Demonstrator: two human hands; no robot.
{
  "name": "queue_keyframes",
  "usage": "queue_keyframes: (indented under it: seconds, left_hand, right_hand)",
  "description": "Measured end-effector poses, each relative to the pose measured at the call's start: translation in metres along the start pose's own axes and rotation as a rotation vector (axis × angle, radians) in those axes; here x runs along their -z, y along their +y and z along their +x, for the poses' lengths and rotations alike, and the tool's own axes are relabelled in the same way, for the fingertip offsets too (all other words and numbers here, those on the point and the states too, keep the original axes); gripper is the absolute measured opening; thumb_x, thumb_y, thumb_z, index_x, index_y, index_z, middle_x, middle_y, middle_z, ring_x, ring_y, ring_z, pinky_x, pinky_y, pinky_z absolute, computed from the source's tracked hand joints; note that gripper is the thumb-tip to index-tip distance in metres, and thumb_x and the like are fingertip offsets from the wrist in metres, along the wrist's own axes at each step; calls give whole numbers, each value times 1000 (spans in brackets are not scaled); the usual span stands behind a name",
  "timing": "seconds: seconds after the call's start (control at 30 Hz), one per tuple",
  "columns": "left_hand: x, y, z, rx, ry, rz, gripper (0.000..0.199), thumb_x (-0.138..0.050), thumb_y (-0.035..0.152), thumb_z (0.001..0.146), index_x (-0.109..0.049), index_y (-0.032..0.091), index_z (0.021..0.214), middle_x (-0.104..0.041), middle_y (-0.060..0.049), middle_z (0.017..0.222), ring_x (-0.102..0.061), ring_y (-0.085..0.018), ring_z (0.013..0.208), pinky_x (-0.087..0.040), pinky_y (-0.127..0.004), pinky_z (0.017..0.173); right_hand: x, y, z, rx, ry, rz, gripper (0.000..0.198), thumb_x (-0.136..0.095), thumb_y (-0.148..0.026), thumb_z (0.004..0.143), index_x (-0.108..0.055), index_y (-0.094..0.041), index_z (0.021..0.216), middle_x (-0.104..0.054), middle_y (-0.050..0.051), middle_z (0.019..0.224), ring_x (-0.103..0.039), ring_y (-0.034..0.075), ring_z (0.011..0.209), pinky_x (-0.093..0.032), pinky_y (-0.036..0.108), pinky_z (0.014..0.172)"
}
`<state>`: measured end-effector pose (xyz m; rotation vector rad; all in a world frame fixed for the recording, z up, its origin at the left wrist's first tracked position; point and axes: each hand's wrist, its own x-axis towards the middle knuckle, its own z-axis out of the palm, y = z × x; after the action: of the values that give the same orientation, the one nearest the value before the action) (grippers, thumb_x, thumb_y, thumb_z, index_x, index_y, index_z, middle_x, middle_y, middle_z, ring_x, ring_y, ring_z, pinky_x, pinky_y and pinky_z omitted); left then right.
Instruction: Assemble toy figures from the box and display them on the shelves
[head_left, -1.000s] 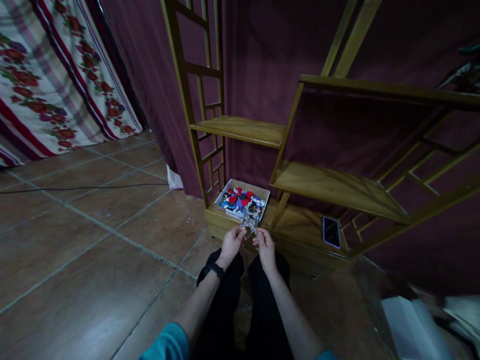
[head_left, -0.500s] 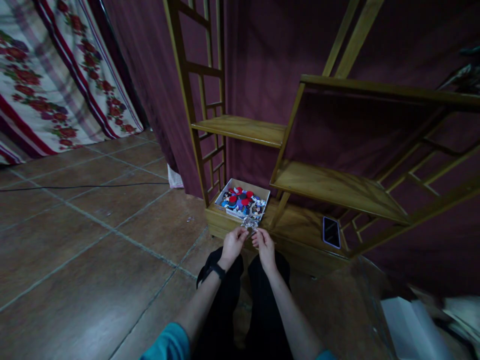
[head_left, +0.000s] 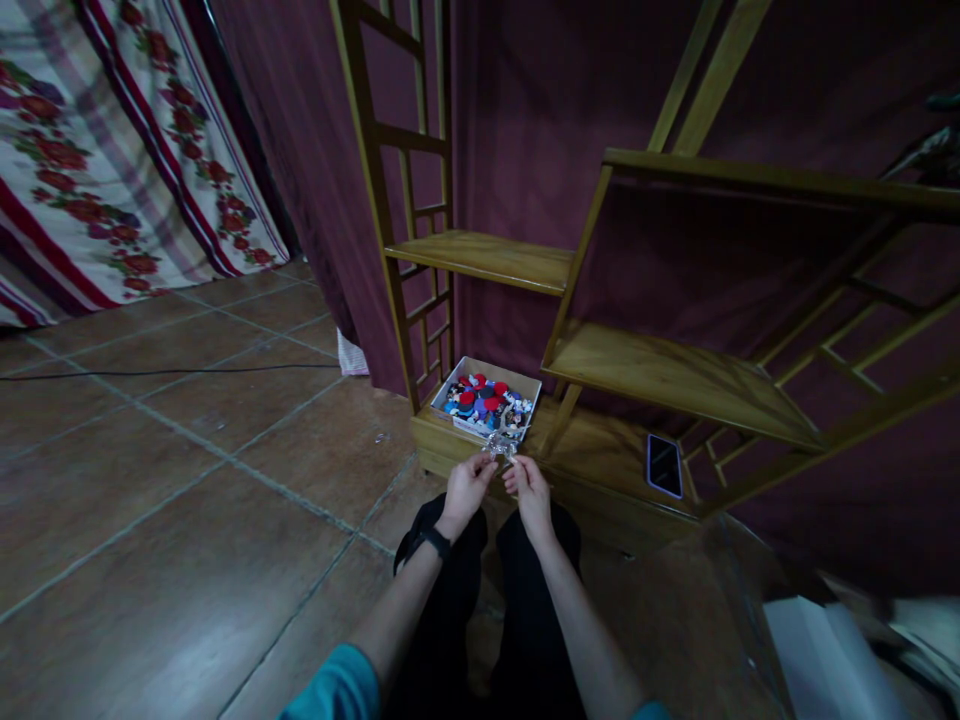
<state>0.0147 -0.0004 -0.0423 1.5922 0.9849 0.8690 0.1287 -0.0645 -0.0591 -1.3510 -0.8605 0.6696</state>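
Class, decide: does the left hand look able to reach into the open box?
Probably yes: the open box lies just ahead, uncovered, though the left hand is pinching shiny clear plastic.

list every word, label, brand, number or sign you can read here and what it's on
None can be read.
Box: faint marks on its front wall, too small and blurred to read.
Shiny item: no legible text.
Dark-screened device: no legible text.

dim light, pale glare on floor tiles (head_left: 187, 640), lower-right corner blurred
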Motion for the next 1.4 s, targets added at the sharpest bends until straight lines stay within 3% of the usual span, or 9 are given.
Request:
queue_keyframes:
  seconds: [0.43,0.83,1.07,1.4]
  left_hand:
    - [1,-6,2,-70,85,27,30,-53,40,75,-61,15,89,-63,-1,66,-54,-10,51,-41,-20,47]
    - [2,-10,4,-97,94,42,32,-53,35,76,-61,14,98,-66,-4,79,-58,-12,57,-46,-22,52]
    - [3,-9,1,-133,120,214,30,-49,33,80,-60,17,102,-68,-4,81,-59,-12,57,-46,-23,58]
    - [2,-6,0,-125,159,419,23,-47,29,83,-61,18,98,-68,-6,91,-64,-17,80,-47,-25,70]
  right_hand:
    - [-2,9,0,-1,-65,-59,37,-43,-45,82,-55,-20,107,-67,5,85,-62,15,70,-52,27,62]
    - [-1,6,-1,0,-65,-103,37,-42,-44,83,-59,-19,104,-66,4,78,-59,13,62,-49,25,58]
    - [-1,6,-1,12,-68,-117,37,-41,-45,83,-60,-19,101,-65,3,75,-57,12,59,-48,24,57]
    - [0,4,-2,0,-89,-129,36,-44,-44,81,-62,-19,101,-64,3,73,-57,13,60,-48,25,59]
